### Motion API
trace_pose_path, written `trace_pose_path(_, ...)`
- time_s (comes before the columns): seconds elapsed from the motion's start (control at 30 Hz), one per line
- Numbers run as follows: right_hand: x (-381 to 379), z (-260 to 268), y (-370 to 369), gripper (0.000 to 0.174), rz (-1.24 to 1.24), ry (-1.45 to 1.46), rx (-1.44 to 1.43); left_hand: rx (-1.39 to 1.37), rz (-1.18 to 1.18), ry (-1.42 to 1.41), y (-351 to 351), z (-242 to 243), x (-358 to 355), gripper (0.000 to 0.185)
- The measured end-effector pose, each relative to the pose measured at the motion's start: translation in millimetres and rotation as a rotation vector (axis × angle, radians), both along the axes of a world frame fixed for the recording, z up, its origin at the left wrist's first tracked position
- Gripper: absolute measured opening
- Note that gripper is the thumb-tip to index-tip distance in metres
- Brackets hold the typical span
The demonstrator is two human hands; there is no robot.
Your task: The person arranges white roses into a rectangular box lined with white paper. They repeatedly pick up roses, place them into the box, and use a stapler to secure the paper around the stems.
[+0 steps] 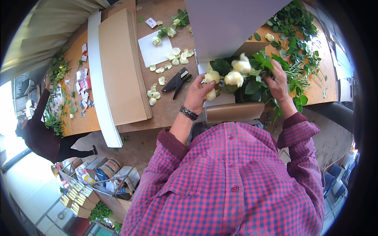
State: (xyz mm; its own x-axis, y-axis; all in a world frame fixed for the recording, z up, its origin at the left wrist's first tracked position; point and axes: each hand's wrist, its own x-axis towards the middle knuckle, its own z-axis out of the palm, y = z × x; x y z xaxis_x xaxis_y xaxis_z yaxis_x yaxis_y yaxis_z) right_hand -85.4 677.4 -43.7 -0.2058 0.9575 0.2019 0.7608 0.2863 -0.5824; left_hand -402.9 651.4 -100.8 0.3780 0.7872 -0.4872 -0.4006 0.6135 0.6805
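Note:
Several cream-white roses with dark green leaves are in front of me, over a brown cardboard piece at the table edge. My left hand has its thumb and fingers around a rose bloom at the left of the group; a second bloom shows just below the thumb. My right hand is closed around the leafy stems on the other side, partly hidden by foliage. Left of my left hand, a black stapler lies on the table among loose petals.
A large grey panel rises beyond the roses. Stacked cardboard sheets and a long white board lie to the left. Cut greenery covers the right side. A person reaches over the table's far left end. A cart stands behind.

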Motion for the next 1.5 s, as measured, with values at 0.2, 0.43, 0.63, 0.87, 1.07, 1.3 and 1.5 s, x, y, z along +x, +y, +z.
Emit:
trace_pose_path(0.2, 4.2, 5.5, 14.8, 0.051, 0.127, -0.016, -0.195, -0.01, -0.006, -0.107, -6.3, 4.4, -2.5, 0.06)
trace_pose_path(0.43, -11.0, 0.0, -2.4, 0.033, 0.165, -0.005, -0.389, 0.128, -0.018, -0.031, -3.7, -10.1, -10.8, 0.064)
trace_pose_path(0.63, 2.8, 9.8, -0.3, 0.016, 0.209, 0.024, -0.532, 0.385, 0.124, 0.565, 4.1, -9.1, -3.6, 0.058)
trace_pose_path(0.87, -1.3, -15.1, -9.7, 0.029, 0.313, -0.211, -0.619, 0.753, 0.089, 0.94, -11.8, 15.2, -21.8, 0.03)
trace_pose_path(1.07, 4.3, 0.6, 5.1, 0.038, 0.301, -0.143, -0.762, 0.701, -0.428, 0.641, -10.0, -2.4, -12.4, 0.031)
trace_pose_path(1.3, 46.2, 65.5, 33.8, 0.053, -0.083, 0.192, -0.632, 0.645, -0.564, 0.72, -1.7, 4.7, -11.2, 0.028)
trace_pose_path(1.5, 24.6, 35.5, 37.1, 0.029, 0.079, 0.057, -0.543, 0.606, -0.496, 0.722, -4.6, 4.7, -5.4, 0.05)
